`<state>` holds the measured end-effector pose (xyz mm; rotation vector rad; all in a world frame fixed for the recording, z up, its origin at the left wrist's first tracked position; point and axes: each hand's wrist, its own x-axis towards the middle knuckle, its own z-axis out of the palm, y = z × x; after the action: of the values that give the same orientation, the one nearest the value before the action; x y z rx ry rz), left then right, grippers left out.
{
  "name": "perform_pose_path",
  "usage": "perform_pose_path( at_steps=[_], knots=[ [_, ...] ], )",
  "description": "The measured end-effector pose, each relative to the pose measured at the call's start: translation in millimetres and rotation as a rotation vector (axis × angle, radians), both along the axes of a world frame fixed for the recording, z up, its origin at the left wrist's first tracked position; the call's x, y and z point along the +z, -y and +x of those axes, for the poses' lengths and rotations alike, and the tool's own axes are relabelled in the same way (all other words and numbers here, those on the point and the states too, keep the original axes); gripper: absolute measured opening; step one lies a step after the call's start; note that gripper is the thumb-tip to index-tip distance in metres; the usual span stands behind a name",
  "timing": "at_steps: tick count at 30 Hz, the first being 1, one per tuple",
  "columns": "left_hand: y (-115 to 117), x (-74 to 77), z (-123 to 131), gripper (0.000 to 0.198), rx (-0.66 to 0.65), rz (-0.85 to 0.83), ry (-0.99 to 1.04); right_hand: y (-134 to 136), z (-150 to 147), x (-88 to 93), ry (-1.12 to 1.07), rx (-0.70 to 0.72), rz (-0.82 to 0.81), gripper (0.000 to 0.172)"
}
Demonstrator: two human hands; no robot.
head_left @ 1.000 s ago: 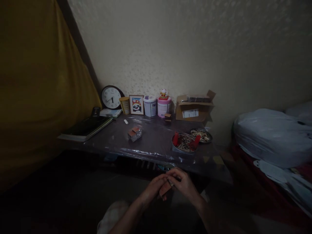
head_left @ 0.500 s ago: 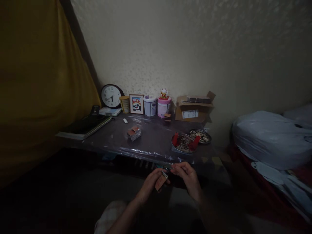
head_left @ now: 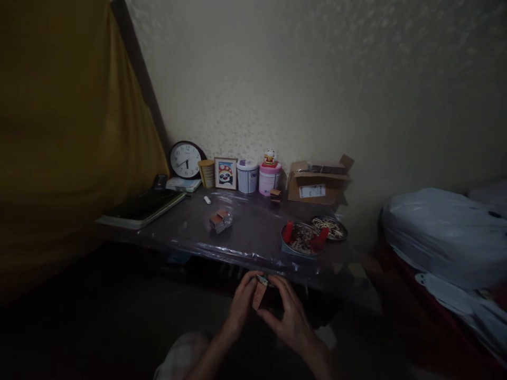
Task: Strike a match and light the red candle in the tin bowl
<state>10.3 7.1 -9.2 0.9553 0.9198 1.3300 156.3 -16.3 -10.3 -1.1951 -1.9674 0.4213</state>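
Observation:
Both my hands meet just below the table's front edge. My left hand pinches a small reddish matchbox and holds it upright. My right hand curls round the same matchbox from the right, fingertips at its top end. On the plastic-covered table lies a small pile of similar matchboxes. A round metal dish with two red pieces on its rim stands at the front right. A second dish with pale sticks sits behind it.
Along the wall stand a clock, a panda picture, tins, a pink jar and an open cardboard box. Books lie at the left. A yellow curtain hangs left; a filled plastic bag lies right.
My right hand had drawn away from the matchbox, pinching something small, and has now come back onto its top. The view shifted slightly.

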Motion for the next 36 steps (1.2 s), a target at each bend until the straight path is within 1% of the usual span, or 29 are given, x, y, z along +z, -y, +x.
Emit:
perform_pose_path(
  at_steps=[3,6,11,16,20,24,28,30,36],
  knots=[
    [-1,-4.3,-1,0.023,-0.003,0.026,-0.053,1,-4,-3.0,0.049,-0.013,0.006,0.062],
    [-2,-6.0,-1,0.023,-0.013,0.022,-0.069,0,-8,-2.9,0.059,-0.033,0.029,0.060],
    [-2,-6.1,2,0.017,-0.006,0.033,-0.034,0,-10,1.7,0.056,-0.020,0.083,0.051],
    [-3,-7.8,5,0.021,-0.022,-0.012,-0.025,0,-9,3.3,0.036,-0.009,0.108,0.040],
    [-5,-7.5,5,0.024,-0.016,-0.002,-0.039,-2,-7,2.4,-0.001,0.015,0.057,0.035],
    [-5,-7.4,1,0.022,0.005,-0.010,-0.042,-8,-2,1.7,-0.070,-0.024,0.030,0.029],
    [-4,-7.2,-5,0.034,-0.060,0.019,-0.013,-14,5,4.5,-0.154,-0.100,-0.029,0.021],
    [-4,-6.2,-6,0.036,-0.100,0.045,-0.013,-16,8,7.4,-0.199,-0.106,-0.081,0.020],
    [-6,-5.2,-4,0.039,-0.104,0.072,-0.064,-17,10,12.0,-0.264,-0.055,-0.239,0.024]
  ],
)
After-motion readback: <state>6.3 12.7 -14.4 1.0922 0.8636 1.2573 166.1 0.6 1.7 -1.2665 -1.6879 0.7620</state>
